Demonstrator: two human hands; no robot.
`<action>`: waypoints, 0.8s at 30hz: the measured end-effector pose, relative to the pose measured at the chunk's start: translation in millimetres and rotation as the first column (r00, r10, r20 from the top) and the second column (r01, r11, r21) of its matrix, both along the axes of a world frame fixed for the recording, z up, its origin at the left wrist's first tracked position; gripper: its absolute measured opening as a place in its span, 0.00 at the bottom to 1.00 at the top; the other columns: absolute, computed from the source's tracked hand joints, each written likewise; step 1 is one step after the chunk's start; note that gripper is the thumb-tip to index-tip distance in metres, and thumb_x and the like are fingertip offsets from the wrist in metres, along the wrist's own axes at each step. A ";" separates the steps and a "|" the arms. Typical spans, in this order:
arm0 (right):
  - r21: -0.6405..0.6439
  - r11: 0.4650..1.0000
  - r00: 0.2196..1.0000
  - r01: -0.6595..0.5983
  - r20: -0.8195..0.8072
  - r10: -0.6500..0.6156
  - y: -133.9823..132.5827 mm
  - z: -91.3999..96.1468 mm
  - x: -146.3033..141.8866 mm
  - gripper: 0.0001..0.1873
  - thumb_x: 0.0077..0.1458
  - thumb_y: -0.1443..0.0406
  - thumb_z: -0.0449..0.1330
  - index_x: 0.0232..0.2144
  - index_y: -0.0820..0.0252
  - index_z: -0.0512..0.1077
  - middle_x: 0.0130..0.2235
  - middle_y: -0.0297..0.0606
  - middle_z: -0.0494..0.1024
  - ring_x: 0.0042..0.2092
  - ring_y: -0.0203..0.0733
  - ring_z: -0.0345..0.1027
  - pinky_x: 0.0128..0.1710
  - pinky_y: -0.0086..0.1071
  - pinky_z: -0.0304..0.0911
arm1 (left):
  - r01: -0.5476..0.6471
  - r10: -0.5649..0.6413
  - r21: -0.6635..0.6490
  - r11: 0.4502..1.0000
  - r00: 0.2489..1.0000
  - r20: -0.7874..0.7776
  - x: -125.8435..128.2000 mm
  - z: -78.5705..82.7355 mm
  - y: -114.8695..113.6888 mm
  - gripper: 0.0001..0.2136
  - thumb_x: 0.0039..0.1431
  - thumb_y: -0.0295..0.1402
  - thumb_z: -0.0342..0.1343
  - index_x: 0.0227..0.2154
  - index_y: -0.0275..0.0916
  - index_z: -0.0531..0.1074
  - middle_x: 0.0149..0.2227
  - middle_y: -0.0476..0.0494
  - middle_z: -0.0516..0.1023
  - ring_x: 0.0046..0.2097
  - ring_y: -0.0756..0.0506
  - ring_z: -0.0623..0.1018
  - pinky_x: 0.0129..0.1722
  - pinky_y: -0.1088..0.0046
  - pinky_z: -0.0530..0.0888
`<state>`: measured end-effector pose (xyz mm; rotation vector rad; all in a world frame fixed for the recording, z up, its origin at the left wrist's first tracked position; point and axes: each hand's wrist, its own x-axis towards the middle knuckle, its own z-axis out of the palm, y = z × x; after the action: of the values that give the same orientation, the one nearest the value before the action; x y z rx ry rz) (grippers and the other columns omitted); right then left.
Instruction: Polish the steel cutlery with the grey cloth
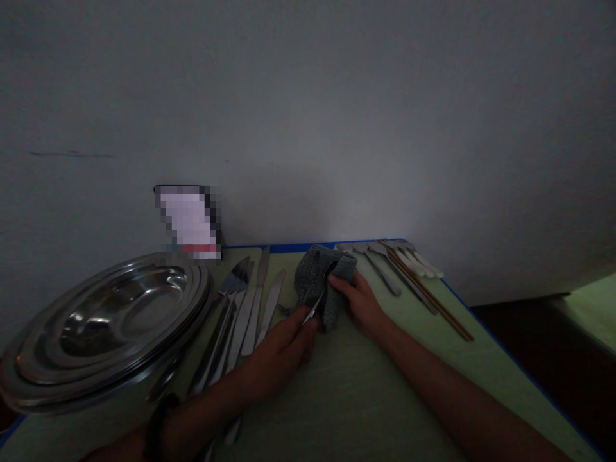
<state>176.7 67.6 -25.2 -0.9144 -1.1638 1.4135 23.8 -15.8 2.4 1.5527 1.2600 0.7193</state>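
Note:
At the middle of the table, my left hand (286, 346) is closed around the handle of a metal spoon (315, 308). My right hand (360, 301) grips a dark grey patterned cloth (308, 276), thumb pressed in over the spoon's upper end. The cloth lies bunched around that end and partly hides it. Just left of my left hand, table knives (272, 305) lie side by side with forks or similar cutlery (235, 279). Several metal spoons (385, 276) rest beyond my right hand.
Stacked oval metal dishes (43, 359) fill the table's left side. A blurred-out phone-like screen (190, 218) leans on the wall behind. At right lie wooden chopsticks (433, 298) and white-handled utensils (418, 262). The green table (366, 410) has a blue edge against the wall.

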 end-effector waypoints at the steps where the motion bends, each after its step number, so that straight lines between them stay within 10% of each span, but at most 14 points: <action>1: -0.041 0.999 0.999 0.005 -0.043 -0.007 0.3 0.5 0.1 0.13 0.41 0.60 0.59 0.32 0.57 0.72 0.37 0.34 0.77 0.41 0.43 0.68 0.43 0.36 0.61 | -0.002 0.002 -0.010 1.000 1.000 0.012 -0.2 -0.1 -0.2 0.16 0.61 0.44 0.41 0.36 0.38 0.67 0.23 0.52 0.64 0.26 0.49 0.64 0.27 0.76 0.65; 6: -0.166 0.985 0.984 -0.055 -0.178 0.025 2.8 0.4 2.2 0.07 0.36 0.64 0.58 0.23 0.57 0.71 0.29 0.32 0.77 0.36 0.42 0.68 0.37 0.34 0.62 | 0.013 -0.013 -0.003 1.000 1.000 0.007 -1.3 1.2 0.4 0.17 0.61 0.45 0.40 0.37 0.38 0.68 0.23 0.51 0.64 0.27 0.49 0.65 0.29 0.75 0.66; 24: 0.003 0.994 0.993 -0.109 -0.033 0.109 5.1 -8.0 3.5 0.15 0.46 0.55 0.61 0.34 0.57 0.74 0.34 0.35 0.78 0.38 0.41 0.71 0.42 0.35 0.63 | 0.096 -0.097 -0.011 0.995 0.994 -0.051 -1.1 3.9 0.9 0.15 0.63 0.41 0.39 0.40 0.37 0.64 0.25 0.52 0.65 0.28 0.49 0.65 0.29 0.74 0.65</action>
<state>180.3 72.7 -33.2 -0.8344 -1.2051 1.5103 22.7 -15.0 6.3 1.6227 1.2148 0.6154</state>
